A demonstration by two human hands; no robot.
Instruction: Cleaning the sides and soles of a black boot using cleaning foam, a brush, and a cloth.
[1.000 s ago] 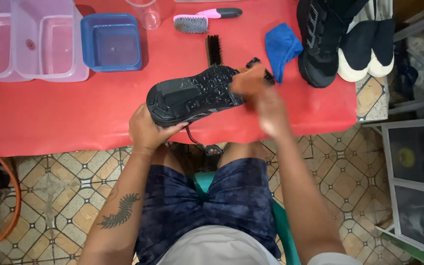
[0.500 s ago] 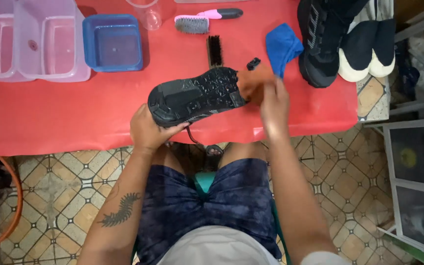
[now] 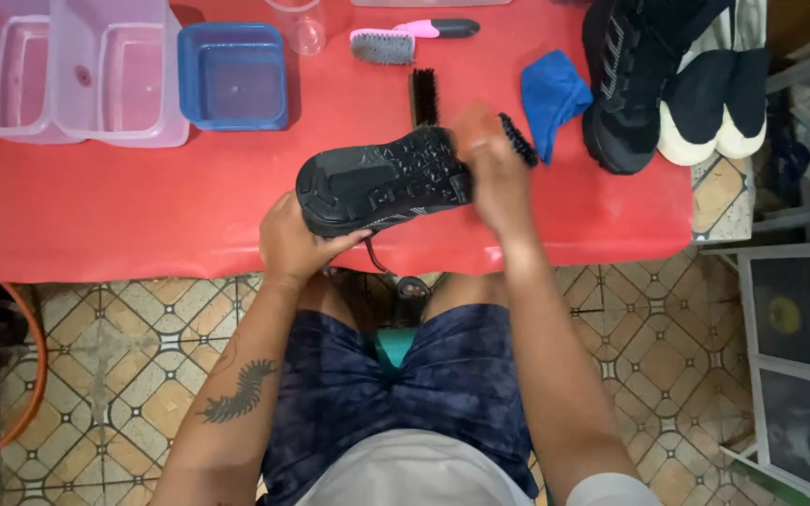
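scrubbing sole | left hand (image 3: 294,245) grips black shoe (image 3: 382,178) sole-up over red tabletop (image 3: 96,206) | right hand (image 3: 494,169) fingers closed round brush (image 3: 517,139) | next: probably firm strokes, steady shoe

- A red tabletop (image 3: 96,206) runs across the upper part of the view, its front edge hanging over the floor.
- The floor (image 3: 133,337) is tiled in beige with a brown and dark geometric star pattern.
- At the right stands a grey metal frame (image 3: 780,281) with glass panes.
- An orange hose (image 3: 35,375) curves along the left edge.
- A teal seat (image 3: 394,349) shows low in the middle.
- Light is even and soft, with faint shadows.
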